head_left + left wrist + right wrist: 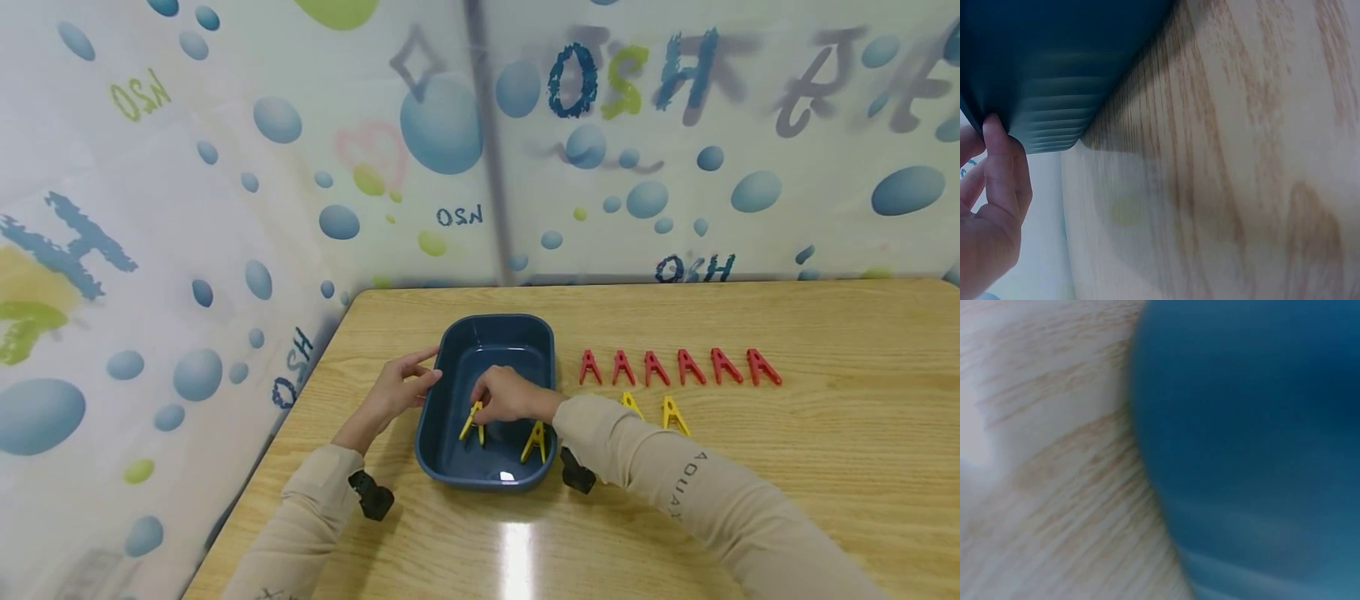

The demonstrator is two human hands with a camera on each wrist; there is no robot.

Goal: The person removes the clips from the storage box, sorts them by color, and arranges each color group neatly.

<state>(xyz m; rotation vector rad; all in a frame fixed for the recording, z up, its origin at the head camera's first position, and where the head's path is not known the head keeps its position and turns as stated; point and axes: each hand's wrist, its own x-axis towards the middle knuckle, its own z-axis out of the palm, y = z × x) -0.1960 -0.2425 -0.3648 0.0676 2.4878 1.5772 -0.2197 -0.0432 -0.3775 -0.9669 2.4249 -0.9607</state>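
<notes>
Inside a dark blue plastic tub (497, 320), my right hand (508, 395) pinches a yellow clothespin (467, 427) by its upper end, its legs pointing down. A second yellow clothespin (535, 442) leans near the tub's right wall. On the tub's left side, my left hand (393, 389) touches the rim with loosely extended fingers. The left wrist view shows that hand (1000, 194) with a fingertip against the tub's outer wall (1060, 75). Only the tub's blurred outer side (1247, 437) and tabletop appear in the right wrist view; the right hand is hidden there.
Right of the tub, several red clothespins (656, 369) lie in a row on the wooden table (862, 367). Below them are two yellow clothespins (674, 415), one partly covered by the right sleeve (675, 467). A patterned curtain (300, 167) hangs behind and to the left.
</notes>
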